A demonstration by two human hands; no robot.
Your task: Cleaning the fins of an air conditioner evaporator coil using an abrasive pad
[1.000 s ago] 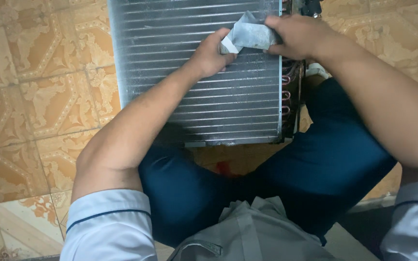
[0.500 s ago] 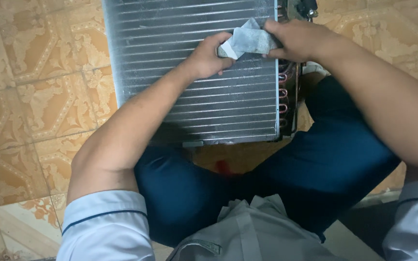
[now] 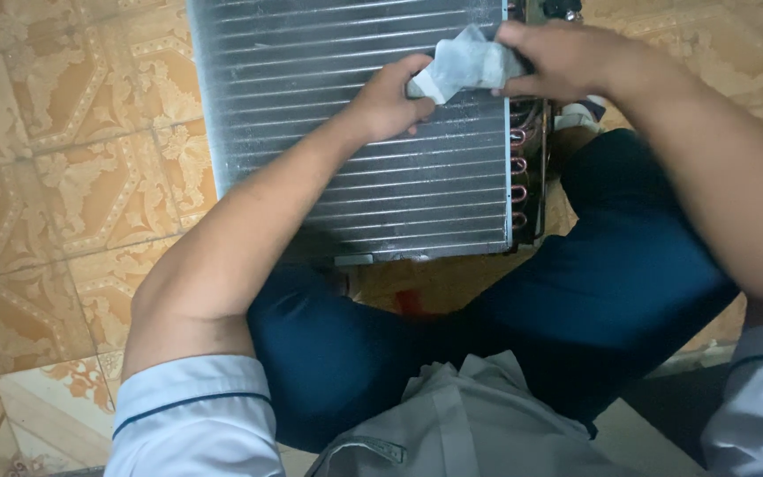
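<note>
A silver finned coil panel point(image 3: 311, 115) lies on the tiled floor between my knees, with copper tube bends point(image 3: 519, 168) along its right edge. A crumpled grey-white cloth point(image 3: 463, 64) rests on the panel's upper right part. My left hand point(image 3: 388, 95) grips the cloth's lower left end, knuckles pressed on the fins. My right hand point(image 3: 558, 55) holds the cloth's right end, at the panel's right edge. Both forearms reach forward over my dark blue trousers point(image 3: 576, 300).
Orange patterned floor tiles point(image 3: 64, 177) surround the panel on the left and top right. A small red object point(image 3: 410, 303) lies on the floor between my legs, just below the panel. A dark metal fitting point(image 3: 558, 9) sits at the panel's top right corner.
Both hands with the cloth have stayed on the panel's upper right part, shifting only slightly upward in view. The grip looks unchanged.
</note>
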